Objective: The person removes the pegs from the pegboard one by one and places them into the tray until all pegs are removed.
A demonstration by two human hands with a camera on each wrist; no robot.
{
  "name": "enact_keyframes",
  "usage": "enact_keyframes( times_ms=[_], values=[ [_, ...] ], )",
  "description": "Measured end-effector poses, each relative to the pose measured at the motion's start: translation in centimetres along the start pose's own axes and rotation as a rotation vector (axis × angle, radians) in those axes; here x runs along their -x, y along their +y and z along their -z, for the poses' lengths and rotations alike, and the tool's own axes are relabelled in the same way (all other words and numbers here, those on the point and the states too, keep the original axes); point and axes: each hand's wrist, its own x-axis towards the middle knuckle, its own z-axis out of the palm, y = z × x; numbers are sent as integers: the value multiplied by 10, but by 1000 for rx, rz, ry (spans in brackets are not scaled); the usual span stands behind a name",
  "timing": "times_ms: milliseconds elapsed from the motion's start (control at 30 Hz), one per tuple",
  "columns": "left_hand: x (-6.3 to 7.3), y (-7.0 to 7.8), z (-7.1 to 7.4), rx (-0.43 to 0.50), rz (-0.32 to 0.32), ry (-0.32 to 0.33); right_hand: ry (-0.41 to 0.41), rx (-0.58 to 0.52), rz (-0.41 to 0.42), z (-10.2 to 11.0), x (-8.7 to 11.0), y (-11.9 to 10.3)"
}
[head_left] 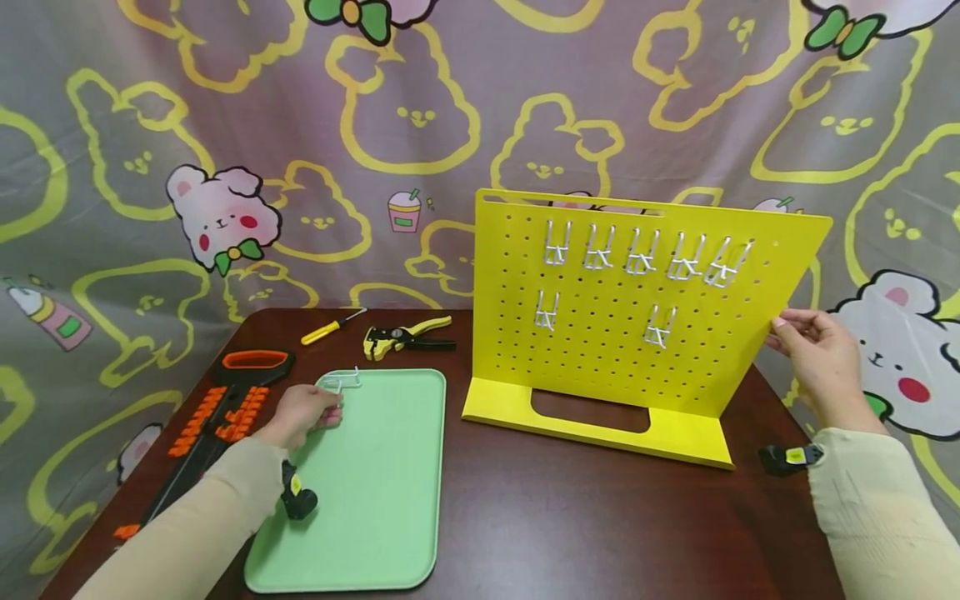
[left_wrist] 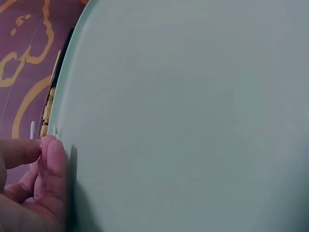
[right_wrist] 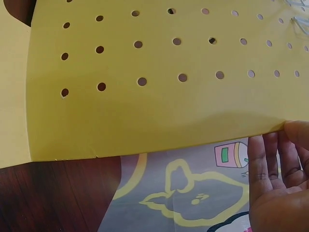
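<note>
My left hand (head_left: 300, 414) is over the far left corner of a light green tray (head_left: 367, 500), pinching a white wire hook (head_left: 347, 383) between thumb and fingers. In the left wrist view, the fingers (left_wrist: 55, 169) cover most of that hook; a white tip sticks up beside them. A yellow pegboard (head_left: 600, 358) stands upright on its base at the right, with several white hooks (head_left: 641, 260) in an upper row and two lower down. My right hand (head_left: 821, 358) grips the board's right edge, thumb in front and fingers behind, as the right wrist view shows.
Behind the tray lie a yellow-handled screwdriver (head_left: 324, 332) and yellow-black wire strippers (head_left: 397, 337). A black rack with orange clips (head_left: 243, 408) lies left of the tray. The dark wooden table (head_left: 570, 525) ends at a patterned curtain (head_left: 420, 108).
</note>
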Motion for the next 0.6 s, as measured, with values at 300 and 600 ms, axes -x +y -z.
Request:
enact_keyframes(
  times_ms=[300, 600],
  values=[
    [3, 2, -1, -33, -16, -8, -14, 56, 2, 3, 1, -3],
    [7, -1, -1, -48, -45, -23, -22, 80, 3, 4, 2, -1]
  ],
)
